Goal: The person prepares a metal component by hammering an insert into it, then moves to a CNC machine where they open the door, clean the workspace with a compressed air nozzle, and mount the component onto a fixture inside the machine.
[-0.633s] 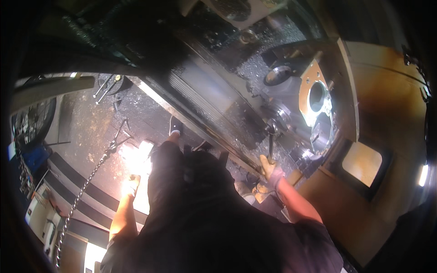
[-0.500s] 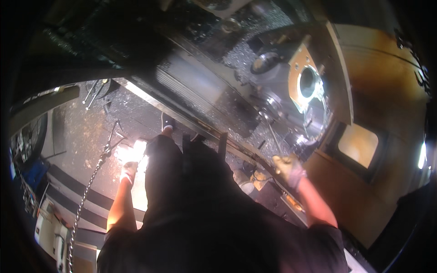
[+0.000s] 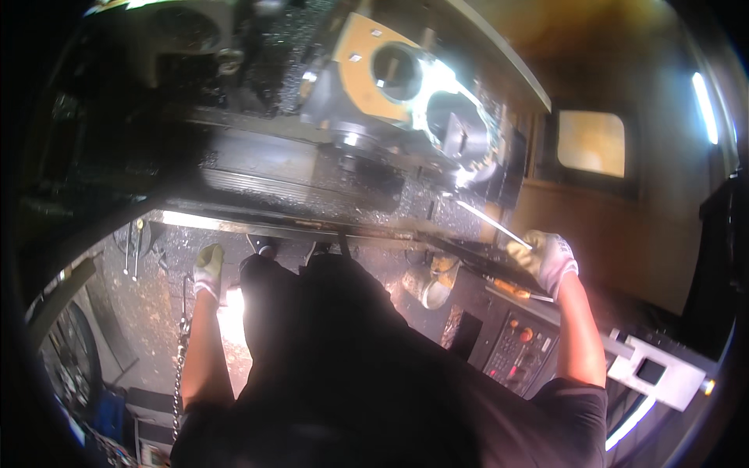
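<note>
Both hands wear light work gloves. Right hand (image 3: 544, 259) is raised at the machine's edge, fingers closed around a thin metal rod (image 3: 493, 225). Rod's long axis runs diagonally, its free tip pointing up and left toward the grey workpiece with two round bores (image 3: 425, 93), near end buried in the fist. Left hand (image 3: 207, 269) hangs well apart from the rod, down by the person's left side near a hanging chain (image 3: 182, 343); its grip cannot be told. Control panel with buttons (image 3: 517, 351) sits just below the right forearm. Metal chips litter the machine bed (image 3: 328, 183).
</note>
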### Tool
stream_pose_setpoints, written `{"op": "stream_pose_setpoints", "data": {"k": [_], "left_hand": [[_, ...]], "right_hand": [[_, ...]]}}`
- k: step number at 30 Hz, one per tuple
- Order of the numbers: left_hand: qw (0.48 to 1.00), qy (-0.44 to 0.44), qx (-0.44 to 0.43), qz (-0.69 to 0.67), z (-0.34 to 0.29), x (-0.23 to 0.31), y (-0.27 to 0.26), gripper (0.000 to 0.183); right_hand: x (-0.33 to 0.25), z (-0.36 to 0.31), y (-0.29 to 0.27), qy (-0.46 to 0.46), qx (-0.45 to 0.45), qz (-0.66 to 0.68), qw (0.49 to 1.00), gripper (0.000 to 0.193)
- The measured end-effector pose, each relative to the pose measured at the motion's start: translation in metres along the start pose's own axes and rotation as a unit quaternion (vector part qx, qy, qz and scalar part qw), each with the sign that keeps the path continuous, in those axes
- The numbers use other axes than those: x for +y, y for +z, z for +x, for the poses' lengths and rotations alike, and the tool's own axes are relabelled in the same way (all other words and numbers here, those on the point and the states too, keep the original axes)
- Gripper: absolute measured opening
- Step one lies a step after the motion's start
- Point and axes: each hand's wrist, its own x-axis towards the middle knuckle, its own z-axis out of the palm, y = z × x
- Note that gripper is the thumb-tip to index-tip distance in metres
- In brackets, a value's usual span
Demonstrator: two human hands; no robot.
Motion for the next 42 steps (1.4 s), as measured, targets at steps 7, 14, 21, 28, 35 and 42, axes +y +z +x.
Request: {"op": "stream_pose_setpoints", "data": {"k": [7,14,21,28,35,42], "left_hand": [[0.860,0.433,0.074,0.260,-0.074,0.231,0.077,0.053],[0.656,0.694,0.100,0.278,-0.142,0.405,0.183,0.056],[0.582,0.733,0.186,0.300,-0.151,0.413,0.201,0.057],[0.582,0.699,0.203,0.363,-0.118,0.408,0.238,0.052],[0.600,0.717,0.170,0.311,-0.113,0.408,0.238,0.059],[0.622,0.710,0.157,0.289,-0.111,0.408,0.239,0.054]], "right_hand": [[-0.001,0.127,-0.130,0.047,-0.009,-0.049,0.998,0.035],[-0.014,0.259,-0.156,0.048,-0.133,-0.195,0.971,0.024],[-0.030,0.234,-0.096,-0.178,-0.129,-0.615,0.757,0.026],[-0.007,0.211,-0.041,-0.178,-0.062,-0.721,0.667,0.033],[0.006,0.169,-0.069,-0.232,-0.015,-0.690,0.685,0.050],[-0.026,0.027,-0.013,-0.131,0.061,-0.800,0.582,0.042]]}}
